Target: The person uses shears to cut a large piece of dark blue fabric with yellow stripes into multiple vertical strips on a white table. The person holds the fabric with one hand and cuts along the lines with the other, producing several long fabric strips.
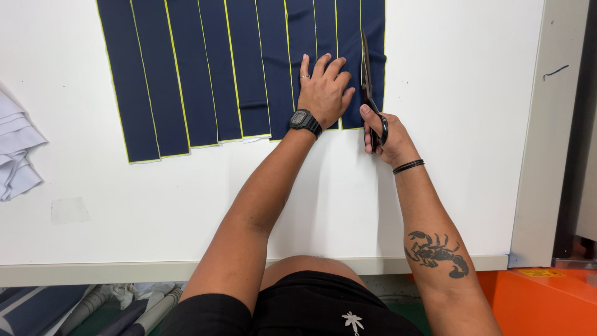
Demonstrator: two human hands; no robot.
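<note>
1. I am pressing my left hand (323,92) flat on the navy cloth (249,68), fingers spread wide and gripping nothing. It is lying on the cloth's right part, near the bottom edge.
2. I am holding the scissors (367,87) in my right hand (385,134), thumb and fingers curled through the black handles just below the cloth's bottom edge.
3. The blades are pointing up the cloth, away from me, running just right of my left hand and inside the cloth's right edge. They are looking nearly closed; I cannot tell whether they are biting the cloth.
4. The cloth is lying flat on the white table (466,93), marked in long strips by thin yellow lines running top to bottom. Its bottom edge is stepping lower toward the left.
5. A watch (304,120) is sitting on my left wrist just below the cloth, and a black band (408,166) is circling my right wrist.
6. Folded white fabric (15,149) is resting well left of the cloth, at the table's edge.
</note>
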